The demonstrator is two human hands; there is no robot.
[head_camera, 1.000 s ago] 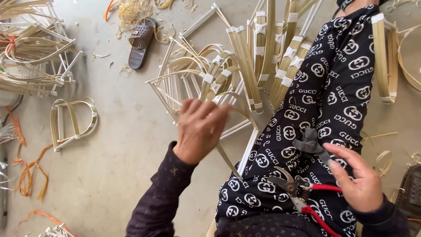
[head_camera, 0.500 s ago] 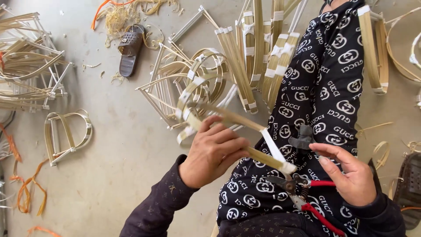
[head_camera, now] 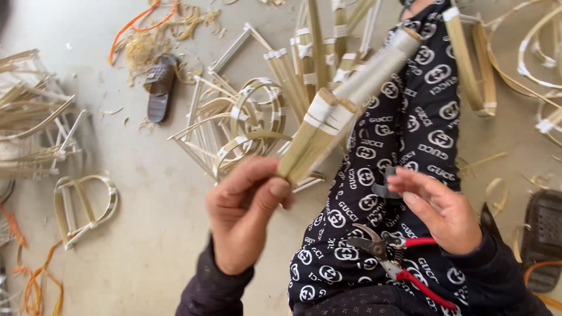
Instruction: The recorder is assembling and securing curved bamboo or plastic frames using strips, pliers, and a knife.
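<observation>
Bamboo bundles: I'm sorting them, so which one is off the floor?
The taped bundle gripped in the left hand; the others lie on the floor.

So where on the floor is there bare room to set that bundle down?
Bare concrete lies left of the left hand, between the looped bamboo frame and the person's leg, and upward toward the sandal. Crowded: the pile of bamboo frames ahead, stacks at far left, hoops at right.

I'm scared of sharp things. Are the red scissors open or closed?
Open. The red-handled shears lie on the person's lap with their handles spread apart and blades parted. The right hand hovers just above them.
</observation>
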